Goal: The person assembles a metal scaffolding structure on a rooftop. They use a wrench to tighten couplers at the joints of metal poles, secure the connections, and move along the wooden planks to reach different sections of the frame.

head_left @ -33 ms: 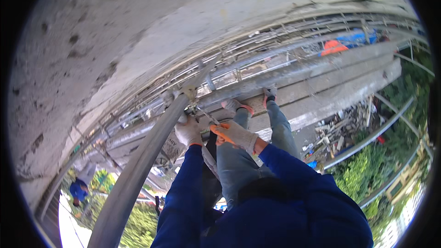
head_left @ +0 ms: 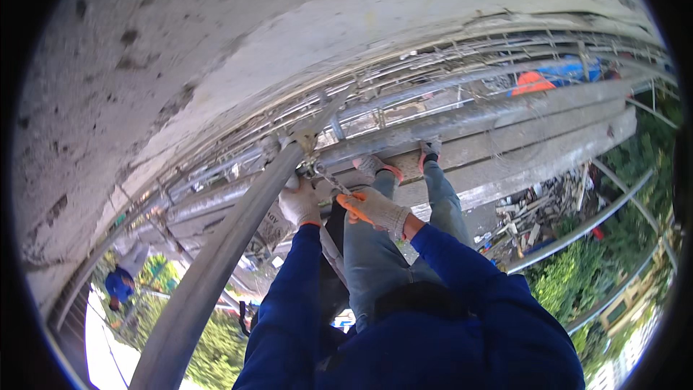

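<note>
The person is standing high on scaffold planks (head_left: 505,152) and working at a steel scaffold pole (head_left: 216,267), which serves here as the landmark. The left hand (head_left: 299,202), in a white knit glove, is pressing against the pole just below the coupler (head_left: 303,146) that is joining it to the horizontal tubes; its grip is clenched around the pole as far as can be seen. The right hand (head_left: 372,208), gloved in white with orange fingertips, is sitting just right of the pole and is grasping a slim metal tool (head_left: 328,177), whose far end is reaching up toward the coupler.

Judging from this stance, the main risk is the tool slipping off the fitting under force, which would throw the person's weight forward over the drop beside the pole. A loosened coupler could also be letting the pole shift, and a dropped tool would be falling toward the person in blue (head_left: 119,285) standing on the ground left of the pole.

Both feet (head_left: 401,160) are resting on the grey, weathered planks right of the pole. A rough, stained concrete wall (head_left: 216,43) is curving overhead above the pole. Right of it, well apart, debris (head_left: 534,209) is lying on the ground, with green bushes (head_left: 577,282) beyond.
</note>
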`<state>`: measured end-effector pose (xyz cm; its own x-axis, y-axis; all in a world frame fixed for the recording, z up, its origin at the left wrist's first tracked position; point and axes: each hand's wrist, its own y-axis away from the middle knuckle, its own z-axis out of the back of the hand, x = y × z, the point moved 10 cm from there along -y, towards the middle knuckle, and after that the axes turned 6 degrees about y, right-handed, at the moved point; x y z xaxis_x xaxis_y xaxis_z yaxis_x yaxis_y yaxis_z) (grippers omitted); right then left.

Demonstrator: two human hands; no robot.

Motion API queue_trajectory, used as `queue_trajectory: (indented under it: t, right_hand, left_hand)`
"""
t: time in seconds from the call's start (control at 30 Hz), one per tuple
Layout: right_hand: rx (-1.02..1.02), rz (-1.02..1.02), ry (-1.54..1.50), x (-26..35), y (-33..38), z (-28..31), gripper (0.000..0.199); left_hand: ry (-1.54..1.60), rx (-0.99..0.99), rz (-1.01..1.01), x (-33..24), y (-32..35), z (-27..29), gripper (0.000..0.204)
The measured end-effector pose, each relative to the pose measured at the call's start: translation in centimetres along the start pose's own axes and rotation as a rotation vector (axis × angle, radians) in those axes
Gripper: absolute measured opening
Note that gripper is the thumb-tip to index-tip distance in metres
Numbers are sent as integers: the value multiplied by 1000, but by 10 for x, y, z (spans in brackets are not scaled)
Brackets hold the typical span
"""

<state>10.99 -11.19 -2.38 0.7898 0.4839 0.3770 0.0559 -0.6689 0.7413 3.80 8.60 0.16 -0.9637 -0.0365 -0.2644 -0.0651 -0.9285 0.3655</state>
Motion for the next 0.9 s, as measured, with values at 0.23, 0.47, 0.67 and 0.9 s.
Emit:
queue_trajectory:
  t: [0.23, 0.47, 0.67, 0.9]
  right_hand:
    - [-334, 187, 500, 4, -36, 31, 43]
    - [-327, 328, 1171, 21, -57, 35, 32]
    - [-502, 459, 994, 24, -45, 42, 30]
    - [-510, 263, 1017, 4, -59, 36, 31]
  left_hand:
    - [-28, -71, 17, 26, -7, -1, 58]
    - [-11, -101, -24, 16, -2, -1, 50]
    - [-35, -141, -29, 31, -8, -2, 45]
    - [-87, 22, 44, 27, -7, -8, 50]
